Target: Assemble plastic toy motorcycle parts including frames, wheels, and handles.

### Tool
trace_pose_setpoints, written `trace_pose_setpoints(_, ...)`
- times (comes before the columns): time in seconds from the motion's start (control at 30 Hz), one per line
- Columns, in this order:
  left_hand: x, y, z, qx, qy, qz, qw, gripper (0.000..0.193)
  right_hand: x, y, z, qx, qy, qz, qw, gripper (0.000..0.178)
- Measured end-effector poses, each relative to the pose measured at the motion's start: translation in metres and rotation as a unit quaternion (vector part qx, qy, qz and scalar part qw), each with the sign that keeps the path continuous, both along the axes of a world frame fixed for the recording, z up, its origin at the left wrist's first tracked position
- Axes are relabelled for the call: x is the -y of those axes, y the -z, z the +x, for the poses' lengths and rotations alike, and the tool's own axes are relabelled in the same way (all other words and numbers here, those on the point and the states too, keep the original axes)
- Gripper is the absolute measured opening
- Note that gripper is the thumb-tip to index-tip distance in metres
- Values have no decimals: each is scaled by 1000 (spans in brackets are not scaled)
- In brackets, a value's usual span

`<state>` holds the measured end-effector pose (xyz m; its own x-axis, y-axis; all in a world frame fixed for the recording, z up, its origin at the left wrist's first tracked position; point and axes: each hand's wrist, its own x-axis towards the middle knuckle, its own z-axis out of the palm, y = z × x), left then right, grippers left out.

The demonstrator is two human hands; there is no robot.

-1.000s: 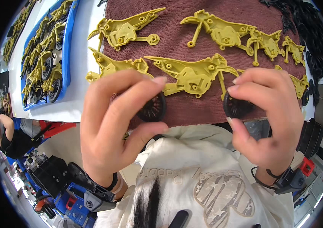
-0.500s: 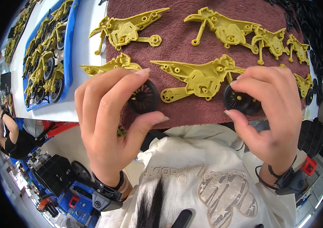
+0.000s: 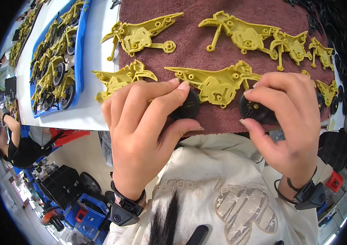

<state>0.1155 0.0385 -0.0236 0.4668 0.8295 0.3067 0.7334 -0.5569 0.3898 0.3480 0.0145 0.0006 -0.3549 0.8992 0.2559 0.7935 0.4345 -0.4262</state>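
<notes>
A yellow plastic motorcycle-body half (image 3: 216,86) lies on maroon cloth (image 3: 192,41), long axis left-to-right, pointed tail leftward. The left hand (image 3: 141,116) grips a black spoked wheel (image 3: 190,107) beside it; the right hand (image 3: 291,112), a second black wheel (image 3: 247,108).

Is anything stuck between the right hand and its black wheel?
Nothing visible is: the black wheel sits directly between the thumb and fingers of the right hand. A yellow piece lies mostly to the left.
</notes>
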Motion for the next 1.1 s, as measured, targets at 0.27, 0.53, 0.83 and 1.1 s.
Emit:
trace_pose_setpoints(0.27, -10, -42, -7, 41, -32, 46, 998, 60, 9, -14, 56, -30, 57, 79, 995, 40)
trace_pose_setpoints(0.53, -96, -81, 126, 10, 332, 14, 943, 35, 72, -5, 180, 51, 401, 32, 914, 32)
trace_pose_setpoints(0.83, -120, -17, 319, 26, 477, 118, 870, 33, 55, 3, 189, 103, 375, 73, 918, 25)
trace_pose_setpoints(1.1, -126, -8, 341, 17, 478, 182, 859, 43, 54, -1, 204, 102, 320, 102, 936, 29)
